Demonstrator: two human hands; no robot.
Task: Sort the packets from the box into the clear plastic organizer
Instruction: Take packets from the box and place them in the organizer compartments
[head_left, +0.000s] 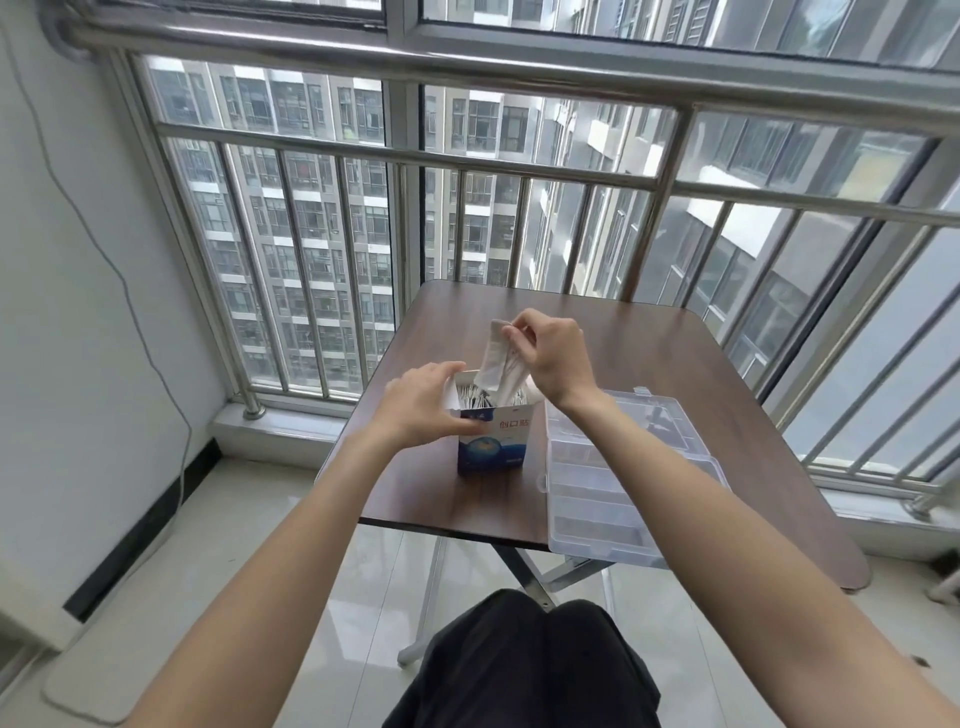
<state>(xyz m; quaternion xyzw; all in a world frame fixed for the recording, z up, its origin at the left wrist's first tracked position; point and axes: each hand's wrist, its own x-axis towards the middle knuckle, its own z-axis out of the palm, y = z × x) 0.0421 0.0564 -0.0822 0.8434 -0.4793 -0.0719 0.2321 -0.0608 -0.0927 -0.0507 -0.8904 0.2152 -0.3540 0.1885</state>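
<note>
Right hand (550, 358): your fingertips pinch the top of a small stack of packets (501, 364), half drawn from the box (491, 431). Lift straight up until the lower ends clear the rim.

Packets: long axis near upright, top leaning slightly left.

Left hand (428, 402): grips the box's left wall; keep it braced.

Clear plastic organizer (608, 483): lies open, just beside the box on the table (727, 374), to your right.
</note>
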